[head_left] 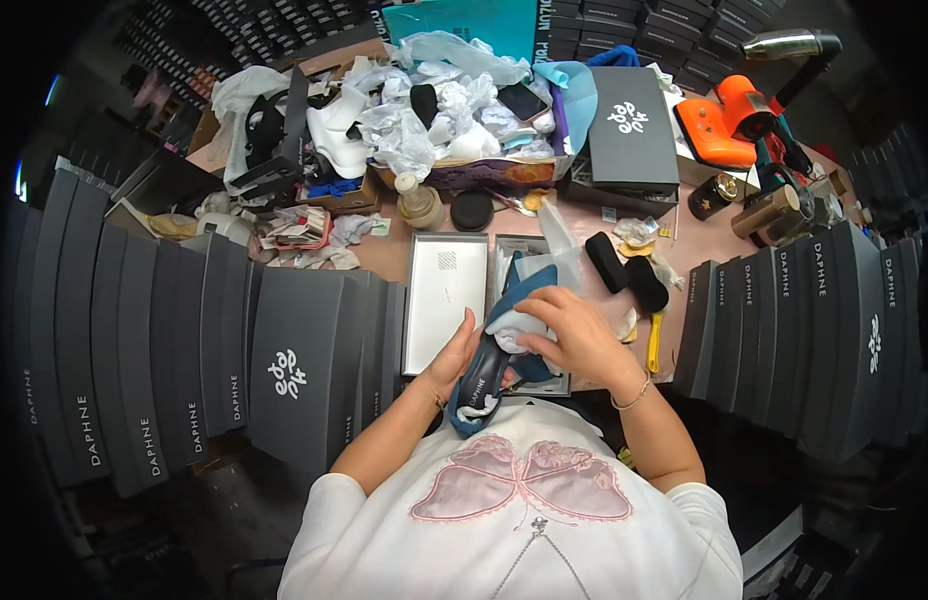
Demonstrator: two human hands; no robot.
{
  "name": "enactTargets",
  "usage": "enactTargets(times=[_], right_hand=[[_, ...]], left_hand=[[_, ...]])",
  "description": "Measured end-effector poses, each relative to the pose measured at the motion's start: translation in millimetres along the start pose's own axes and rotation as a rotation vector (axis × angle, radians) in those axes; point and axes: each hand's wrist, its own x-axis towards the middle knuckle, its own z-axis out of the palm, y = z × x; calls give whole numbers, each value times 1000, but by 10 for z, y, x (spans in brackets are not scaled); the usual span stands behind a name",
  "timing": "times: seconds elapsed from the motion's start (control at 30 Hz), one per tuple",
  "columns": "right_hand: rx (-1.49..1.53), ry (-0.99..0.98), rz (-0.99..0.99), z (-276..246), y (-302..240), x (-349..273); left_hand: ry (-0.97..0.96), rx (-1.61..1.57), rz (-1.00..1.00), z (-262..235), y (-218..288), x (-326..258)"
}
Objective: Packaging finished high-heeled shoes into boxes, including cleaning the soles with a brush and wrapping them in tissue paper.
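Observation:
A blue shoe (476, 378) with a dark insole is held tilted in front of my chest. Its pointed toe is up and away from me, and its heel end is near my shirt. My left hand (454, 358) is wrapped round the shoe's side from the left and below. At the front opening, the fingers of my right hand (576, 328) close on white stuffing (517, 326). More white wadding sits in the heel end. Below the shoe lies an open grey shoebox (559, 388), partly hidden by it, with blue material in it. Beside it is a white-lined box part (446, 325).
Stacked grey shoeboxes (304, 350) wall both sides. Behind are a carton of crumpled plastic and paper (454, 110), a glass bottle (419, 203) and a closed shoebox (629, 125). To the right lie black pads (606, 262), a yellow-handled tool (654, 340) and an orange device (719, 130).

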Motion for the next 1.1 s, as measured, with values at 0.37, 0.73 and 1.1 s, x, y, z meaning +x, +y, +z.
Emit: enactTargets(times=[0.37, 0.73, 1.1], right_hand=[[163, 251, 335, 658, 566, -271], [-643, -183, 222, 883, 1147, -224], [153, 243, 393, 443, 743, 36]], left_hand=[[359, -188, 132, -132, -434, 29], [505, -148, 263, -146, -351, 112], [462, -175, 194, -283, -272, 234]])
